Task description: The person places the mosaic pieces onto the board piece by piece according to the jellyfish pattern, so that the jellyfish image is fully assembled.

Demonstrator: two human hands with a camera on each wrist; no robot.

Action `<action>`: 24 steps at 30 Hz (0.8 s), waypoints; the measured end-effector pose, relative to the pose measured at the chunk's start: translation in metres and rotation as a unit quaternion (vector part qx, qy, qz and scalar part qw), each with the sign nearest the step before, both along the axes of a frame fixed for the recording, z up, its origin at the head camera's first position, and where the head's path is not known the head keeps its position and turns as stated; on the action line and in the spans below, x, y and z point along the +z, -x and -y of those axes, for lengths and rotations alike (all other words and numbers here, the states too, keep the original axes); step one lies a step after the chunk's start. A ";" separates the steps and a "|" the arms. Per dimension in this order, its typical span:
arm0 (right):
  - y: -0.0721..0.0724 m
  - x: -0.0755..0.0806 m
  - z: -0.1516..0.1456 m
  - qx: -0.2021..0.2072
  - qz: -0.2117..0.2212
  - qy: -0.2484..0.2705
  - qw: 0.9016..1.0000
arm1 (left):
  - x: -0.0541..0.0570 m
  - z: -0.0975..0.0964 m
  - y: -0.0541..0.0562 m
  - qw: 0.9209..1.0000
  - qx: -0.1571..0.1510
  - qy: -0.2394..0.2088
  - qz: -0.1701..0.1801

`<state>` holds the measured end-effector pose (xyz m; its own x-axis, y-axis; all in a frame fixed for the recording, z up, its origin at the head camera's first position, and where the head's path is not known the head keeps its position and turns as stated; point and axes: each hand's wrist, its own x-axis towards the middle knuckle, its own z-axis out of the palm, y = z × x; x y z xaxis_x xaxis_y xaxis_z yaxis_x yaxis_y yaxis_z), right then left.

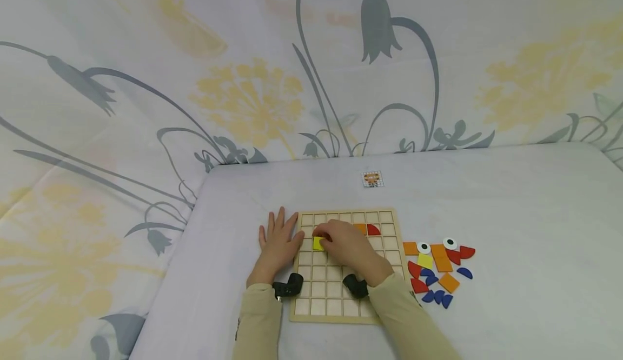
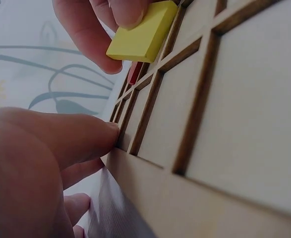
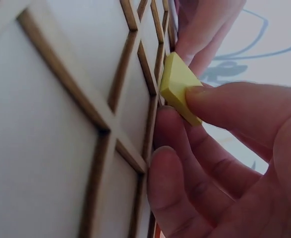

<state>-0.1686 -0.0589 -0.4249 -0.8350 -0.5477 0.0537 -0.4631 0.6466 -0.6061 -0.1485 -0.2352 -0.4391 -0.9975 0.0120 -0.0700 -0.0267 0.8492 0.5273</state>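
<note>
My right hand (image 1: 346, 244) pinches a yellow square tile (image 1: 318, 243) between thumb and fingers, over the left part of a wooden grid board (image 1: 304, 318). In the right wrist view the yellow tile (image 3: 180, 87) is tilted, close over the grid ridges. My left hand (image 1: 278, 246) lies at the board's left edge with its fingers spread. Its thumb (image 2: 93, 136) touches the board's rim in the left wrist view. An orange square (image 1: 360, 227) and a red quarter-circle (image 1: 373, 230) sit in the board's upper cells. A red piece (image 2: 134, 73) shows beneath the held tile.
Right of the board lie loose pieces: orange squares (image 1: 449, 282), a yellow square (image 1: 425, 261), red quarter-circles (image 1: 467, 252), several blue pieces (image 1: 464, 273) and white eye discs (image 1: 450, 243). A small gridded picture card (image 1: 372, 179) lies beyond the board on the white cloth (image 1: 530, 230).
</note>
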 end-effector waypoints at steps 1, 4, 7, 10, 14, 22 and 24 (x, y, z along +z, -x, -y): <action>0.000 0.000 0.000 -0.002 0.001 0.000 1.000 | 0.000 0.000 0.000 1.000 0.000 0.000 0.000; 0.000 0.001 0.001 -0.008 -0.002 -0.002 1.000 | -0.001 0.000 0.000 1.000 0.000 0.002 -0.001; 0.000 0.000 0.002 -0.012 -0.017 -0.013 1.000 | -0.001 0.000 0.001 1.000 -0.001 0.003 -0.001; -0.001 -0.001 0.004 -0.014 -0.038 -0.024 0.999 | 0.000 0.000 0.001 1.000 -0.001 0.001 -0.001; -0.004 0.001 0.004 -0.021 -0.044 -0.029 0.998 | 0.000 0.000 0.002 1.000 -0.001 0.004 0.000; -0.005 -0.001 0.004 -0.029 -0.051 -0.033 0.998 | -0.001 0.000 0.002 1.000 0.001 0.005 -0.002; -0.005 -0.002 0.005 -0.031 -0.049 -0.034 0.998 | -0.001 0.000 0.002 1.000 0.001 0.006 -0.002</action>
<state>-0.1636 -0.0635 -0.4267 -0.8603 -0.4998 0.1010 -0.4752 0.7140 -0.5143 -0.1509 -0.2349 -0.4400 -0.9978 0.0098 -0.0661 -0.0258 0.8557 0.5168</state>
